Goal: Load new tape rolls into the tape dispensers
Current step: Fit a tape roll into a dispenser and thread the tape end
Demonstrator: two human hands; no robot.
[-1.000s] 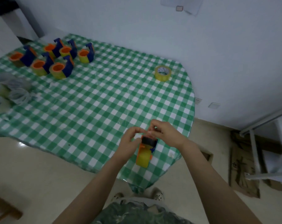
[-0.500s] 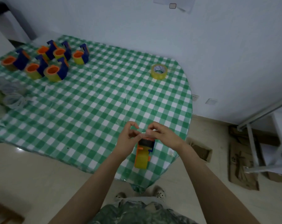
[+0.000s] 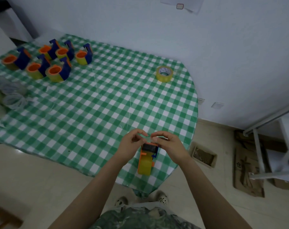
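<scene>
Both hands sit over the tape dispenser (image 3: 146,158), which lies at the near edge of the bench (image 3: 107,104) with a yellow roll loaded. Left hand (image 3: 132,145) grip: fingers curled, thumb and index pinching the clear tape end (image 3: 149,138). Right hand (image 3: 169,147) grip: narrow pinch on the same strip, which is faint. A spare tape roll (image 3: 164,73) sits far right and the loaded dispensers (image 3: 55,72) far left.
</scene>
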